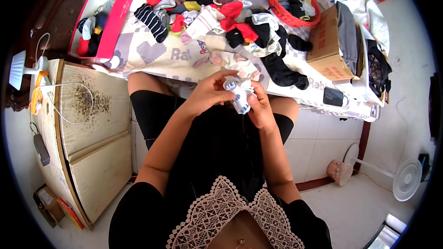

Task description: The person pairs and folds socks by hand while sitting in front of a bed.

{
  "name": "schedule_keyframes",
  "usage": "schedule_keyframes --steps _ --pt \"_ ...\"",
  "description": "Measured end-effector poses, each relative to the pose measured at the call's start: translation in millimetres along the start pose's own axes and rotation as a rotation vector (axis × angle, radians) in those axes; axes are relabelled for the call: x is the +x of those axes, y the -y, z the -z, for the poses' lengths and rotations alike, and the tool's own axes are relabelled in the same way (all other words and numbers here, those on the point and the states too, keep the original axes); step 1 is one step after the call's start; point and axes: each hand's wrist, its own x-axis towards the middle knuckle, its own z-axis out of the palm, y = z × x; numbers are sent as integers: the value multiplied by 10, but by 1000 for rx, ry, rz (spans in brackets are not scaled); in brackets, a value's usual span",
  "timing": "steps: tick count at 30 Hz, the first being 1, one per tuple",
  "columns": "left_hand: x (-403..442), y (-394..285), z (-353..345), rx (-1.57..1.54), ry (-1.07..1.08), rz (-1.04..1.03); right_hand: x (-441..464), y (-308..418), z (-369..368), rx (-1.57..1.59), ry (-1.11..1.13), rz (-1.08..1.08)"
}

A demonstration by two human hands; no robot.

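Bedding (152, 51) is bearing socks (199, 24); left hand (208, 95) and right hand (261, 109) are pinching bunched cloth (240, 97); slack pressure could be unfurling it.

A white cloth (240, 100) with blue lettering is bunched; held midair.

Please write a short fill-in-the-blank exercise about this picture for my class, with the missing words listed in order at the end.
1. The left hand and right hand hold a white bundle with ____ lettering.
2. The black-and-white sock near the pink box is patterned with ____.
3. In the picture, the phone lies to the ____ of both hands.
4. The box beside the phone is made of ____.

Missing words: blue; stripes; right; cardboard.
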Motion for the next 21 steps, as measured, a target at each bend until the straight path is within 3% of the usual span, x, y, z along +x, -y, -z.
schedule_keyframes --steps 2,6,12,16,21 --pt "11 59 -39 -10 -51 -196 -16 -54 -34 51 -34 29" --pt "-40 68 37 -4 62 -41 -38 -104 78 131 -5 -157" --pt "-32 107 73 -4 84 -7 7 45 94 156 2 -367" --pt "-14 160 16 -99 33 -15 35 93 86 173 47 -413" --pt "6 175 40 -143 -79 -15 87 181 19 -146 -22 -301"
